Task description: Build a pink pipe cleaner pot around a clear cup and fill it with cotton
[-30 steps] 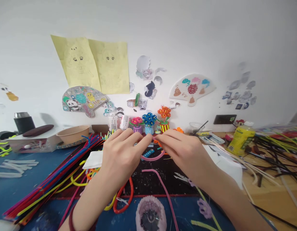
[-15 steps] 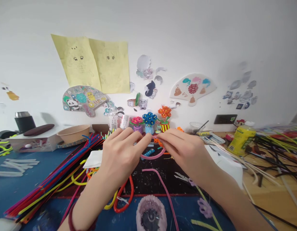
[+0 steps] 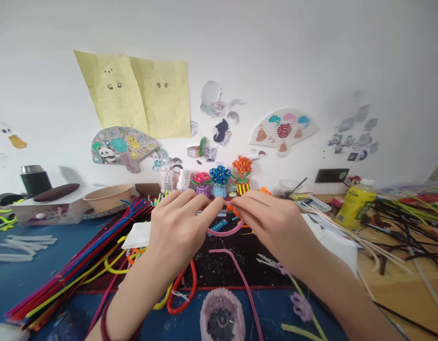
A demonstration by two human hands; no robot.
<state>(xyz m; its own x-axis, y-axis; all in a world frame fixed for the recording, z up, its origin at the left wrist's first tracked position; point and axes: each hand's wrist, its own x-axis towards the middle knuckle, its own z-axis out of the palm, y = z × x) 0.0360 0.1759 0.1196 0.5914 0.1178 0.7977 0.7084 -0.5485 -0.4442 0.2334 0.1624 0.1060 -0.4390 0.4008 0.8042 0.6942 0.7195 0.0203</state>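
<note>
A pink pipe cleaner [image 3: 226, 232] is pinched between my two hands and curves down in a loop beneath them. My left hand [image 3: 183, 220] is closed on its left part, thumb and fingertips together. My right hand [image 3: 272, 218] grips the same strip a little to the right, fingers pressed together. The fingertips hide part of it. Below them, another pink pipe cleaner [image 3: 245, 284] lies bent on the dark mat. A fuzzy pale-pink cup [image 3: 223, 316] stands near the bottom edge.
Bundled coloured pipe cleaners [image 3: 84, 255] lie left; scissors [image 3: 267, 261] and a purple flower [image 3: 301, 307] lie right. Small flower pots [image 3: 220, 190] stand at the wall. A yellow bottle [image 3: 356, 203] and dark strips [image 3: 399, 246] are at far right.
</note>
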